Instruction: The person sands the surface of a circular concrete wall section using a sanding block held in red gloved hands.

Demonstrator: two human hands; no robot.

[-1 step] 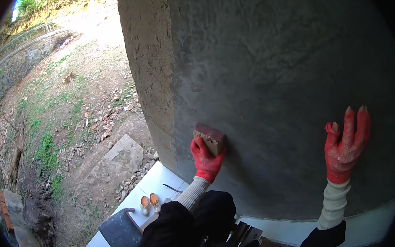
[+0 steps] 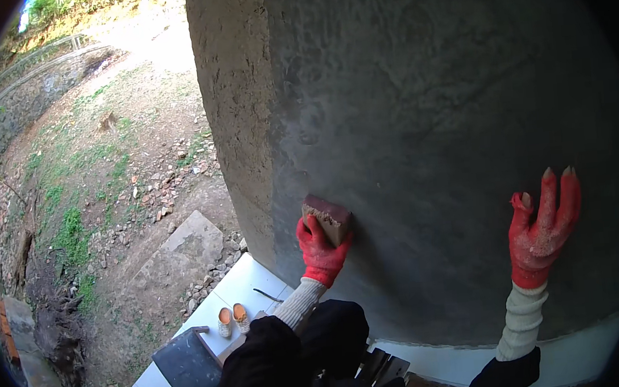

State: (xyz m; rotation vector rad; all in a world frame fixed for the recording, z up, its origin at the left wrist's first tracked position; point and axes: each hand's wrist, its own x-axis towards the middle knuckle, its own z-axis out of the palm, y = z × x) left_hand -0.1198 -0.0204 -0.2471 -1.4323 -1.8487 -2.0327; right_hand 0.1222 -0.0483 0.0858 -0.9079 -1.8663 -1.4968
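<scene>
My left hand [image 2: 320,254], in a red-coated glove with a white knit cuff, grips a brown block-shaped sponge [image 2: 328,217] with a ragged edge. The sponge is against the dark grey plastered wall [image 2: 408,149], near its left side. Well to the right, my right hand [image 2: 541,230] wears a matching glove, its fingers spread and pointing up. Bare fingertips poke through that glove. Nothing is in this hand, and it appears to rest on the wall; exact contact is hard to see.
A rougher brown strip [image 2: 238,112] borders the plaster on the left. Below, white tiles [image 2: 254,278] hold a pair of shoes [image 2: 232,319], a thin dark strip [image 2: 268,296] and a dark flat board [image 2: 187,365]. Beyond the tile edge lies lower, stony ground [image 2: 130,229] with a concrete slab [image 2: 183,251].
</scene>
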